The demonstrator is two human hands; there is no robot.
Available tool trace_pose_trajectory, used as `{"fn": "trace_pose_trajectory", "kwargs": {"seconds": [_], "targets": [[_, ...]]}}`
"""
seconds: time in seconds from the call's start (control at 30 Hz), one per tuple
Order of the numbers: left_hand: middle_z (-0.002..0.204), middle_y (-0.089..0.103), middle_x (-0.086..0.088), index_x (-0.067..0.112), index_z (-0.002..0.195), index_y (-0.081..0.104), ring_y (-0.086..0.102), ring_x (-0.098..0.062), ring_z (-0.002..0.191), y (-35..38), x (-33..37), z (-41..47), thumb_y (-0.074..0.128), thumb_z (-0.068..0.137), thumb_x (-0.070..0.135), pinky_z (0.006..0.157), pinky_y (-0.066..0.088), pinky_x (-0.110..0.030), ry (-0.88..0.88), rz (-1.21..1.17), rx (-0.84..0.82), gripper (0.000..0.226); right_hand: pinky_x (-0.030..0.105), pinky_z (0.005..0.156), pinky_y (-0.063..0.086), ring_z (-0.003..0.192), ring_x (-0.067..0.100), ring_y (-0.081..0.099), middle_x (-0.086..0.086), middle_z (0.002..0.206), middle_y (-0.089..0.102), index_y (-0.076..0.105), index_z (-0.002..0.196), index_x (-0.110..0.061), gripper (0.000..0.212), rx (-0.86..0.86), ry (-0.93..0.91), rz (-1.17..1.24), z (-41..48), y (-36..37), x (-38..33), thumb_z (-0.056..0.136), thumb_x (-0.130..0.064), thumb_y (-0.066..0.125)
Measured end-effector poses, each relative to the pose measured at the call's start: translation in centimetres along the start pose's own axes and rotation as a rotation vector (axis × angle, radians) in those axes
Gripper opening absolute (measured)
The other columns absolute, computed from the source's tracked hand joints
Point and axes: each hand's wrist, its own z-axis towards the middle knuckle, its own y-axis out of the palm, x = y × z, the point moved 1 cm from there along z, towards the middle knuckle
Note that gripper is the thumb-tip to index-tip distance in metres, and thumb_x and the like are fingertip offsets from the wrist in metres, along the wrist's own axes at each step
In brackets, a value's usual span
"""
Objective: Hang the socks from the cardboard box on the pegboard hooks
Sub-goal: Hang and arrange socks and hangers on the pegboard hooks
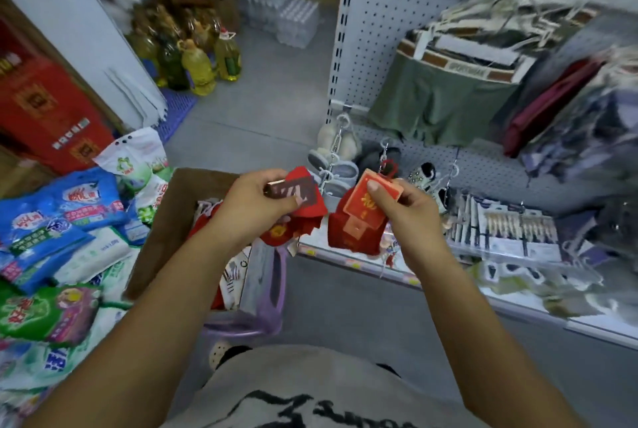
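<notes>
Beside the pegboard (373, 30), left hand (257, 200) and right hand (409, 212) pinch red socks (348, 236).

Even, bright indoor light – soft shadows – wide-angle bending, motion blur at right edge.

Yellow plastic jugs of cooking oil (198, 68) stand at the back, near shrink-wrapped packs of clear water bottles (297, 18). Blue printed plastic bags (58, 217) lie heaped at the left, below a red printed carton (51, 110). Olive-green boxer briefs (438, 103) hang at the upper right.
</notes>
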Motion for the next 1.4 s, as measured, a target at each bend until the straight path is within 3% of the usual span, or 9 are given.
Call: {"fn": "trace_pose_trajectory", "kwargs": {"seconds": [0.13,0.23,0.4,0.57,0.67,0.83,1.03,1.27,1.4], "targets": [[0.07,0.073,0.016,0.03,0.087,0.074,0.065,0.002,0.06,0.6,5.2,-0.1,0.082,0.076,0.002,0.057,0.055,-0.019,0.166,0.258,-0.018,0.031,0.013,0.055,0.05,0.066,0.004,0.071,-0.004,0.077,0.077,0.074,0.091,-0.017,0.014,-0.126,0.012,-0.039,1.0,-3.2,-3.2,0.089,-0.031,0.075],[0.082,0.077,0.006,0.021,0.094,0.074,0.072,-0.009,0.077,1.2,9.3,-0.2,0.086,0.072,0.0,0.075,0.058,-0.025,0.258,0.283,0.029,0.032,0.011,0.049,0.046,0.057,0.0,0.066,-0.006,0.072,0.075,0.07,0.094,-0.016,0.015,-0.186,-0.015,-0.037,1.7,-5.0,-5.6,0.089,-0.029,0.074],[0.091,0.079,-0.005,0.013,0.101,0.068,0.075,-0.009,0.081,2.4,15.2,-0.4,0.084,0.077,0.001,0.072,0.059,-0.02,0.317,-0.007,0.023,0.031,0.027,0.089,0.057,0.1,0.016,0.072,0.002,0.112,0.076,0.067,0.124,-0.017,0.034,-0.375,-0.093,-0.037,2.1,-6.5,-9.1,0.09,-0.021,0.069],[0.09,0.078,-0.004,0.011,0.101,0.068,0.075,-0.013,0.08,3.6,19.2,0.9,0.067,0.095,0.004,0.063,0.062,-0.032,0.322,-0.257,-0.033,0.009,0.026,0.081,0.054,0.081,0.015,0.069,0.002,0.085,0.074,0.07,0.091,-0.018,0.012,-0.528,-0.084,0.009,1.1,-7.0,-10.5,0.081,-0.025,0.07],[0.082,0.075,0.002,0.011,0.108,0.064,0.071,-0.009,0.069,3.4,20.2,2.3,0.061,0.1,0.007,0.056,0.058,-0.029,0.333,-0.284,0.035,0.009,0.026,0.08,0.054,0.083,0.015,0.07,0.003,0.087,0.074,0.073,0.09,-0.02,0.008,-0.612,-0.065,-0.034,0.1,-7.1,-9.5,0.084,-0.025,0.072],[0.097,0.077,-0.004,0.007,0.121,0.066,0.073,-0.012,0.074,2.2,19.7,4.3,0.057,0.102,0.009,0.059,0.058,-0.028,0.271,-0.35,0.163,0.021,0.028,0.081,0.055,0.092,0.019,0.072,0.006,0.098,0.076,0.074,0.101,-0.016,0.033,-0.591,-0.022,-0.011,-1.2,-8.1,-7.8,0.075,-0.035,0.081],[0.105,0.074,-0.012,0.002,0.127,0.061,0.074,-0.016,0.077,2.3,17.7,4.9,0.057,0.101,0.006,0.059,0.06,-0.03,0.189,-0.47,0.173,0.026,0.031,0.081,0.057,0.091,0.023,0.072,0.009,0.096,0.075,0.075,0.087,-0.024,0.011,-0.49,-0.013,0.03,-2.1,-9.9,-6.9,0.08,-0.032,0.079],[0.088,0.078,-0.003,0.007,0.13,0.058,0.075,-0.014,0.072,4.3,18.2,4.8,0.059,0.102,0.011,0.056,0.059,-0.029,0.223,-0.566,0.104,0.028,0.022,0.07,0.056,0.084,0.016,0.073,0.004,0.092,0.077,0.062,0.111,-0.007,0.04,-0.41,-0.05,-0.074,-2.7,-11.6,-7.5,0.08,-0.03,0.074],[0.086,0.079,-0.002,0.011,0.127,0.06,0.075,-0.016,0.073,4.5,19.3,4.8,0.059,0.102,0.012,0.058,0.059,-0.032,0.279,-0.595,0.096,0.025,0.025,0.07,0.057,0.085,0.017,0.073,0.004,0.093,0.077,0.064,0.106,-0.012,0.028,-0.384,-0.085,-0.15,-2.0,-12.6,-8.9,0.086,-0.029,0.073]]}}
